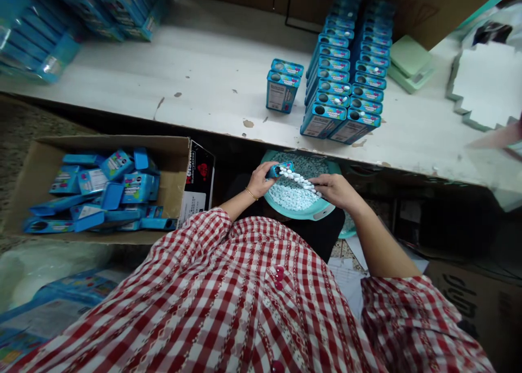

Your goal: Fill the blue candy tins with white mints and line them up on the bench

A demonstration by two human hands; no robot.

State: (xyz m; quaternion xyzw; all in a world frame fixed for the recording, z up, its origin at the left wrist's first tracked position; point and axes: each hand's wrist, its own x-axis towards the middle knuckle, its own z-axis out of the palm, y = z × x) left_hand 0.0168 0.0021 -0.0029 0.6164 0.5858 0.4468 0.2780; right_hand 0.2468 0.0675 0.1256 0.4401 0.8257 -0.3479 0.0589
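My left hand [260,182] is closed around a small blue candy box [274,172], tilted with its open end toward the right. My right hand [335,190] grips the end of a narrow scoop heaped with small white candies [299,180]; the candies hide most of the scoop. Its far end meets the mouth of the box. Both hands are above a turquoise basin [315,216] full of the same white candies [291,198], which sits at my lap below the table edge.
On the white table [212,63] stand two long rows of blue boxes [326,120] and a separate pair [282,93]. A pale green scale [411,63] is behind the rows. To my left, a cardboard carton [110,236] holds several blue boxes [136,188]. Blue packs [36,41] fill the far left corner.
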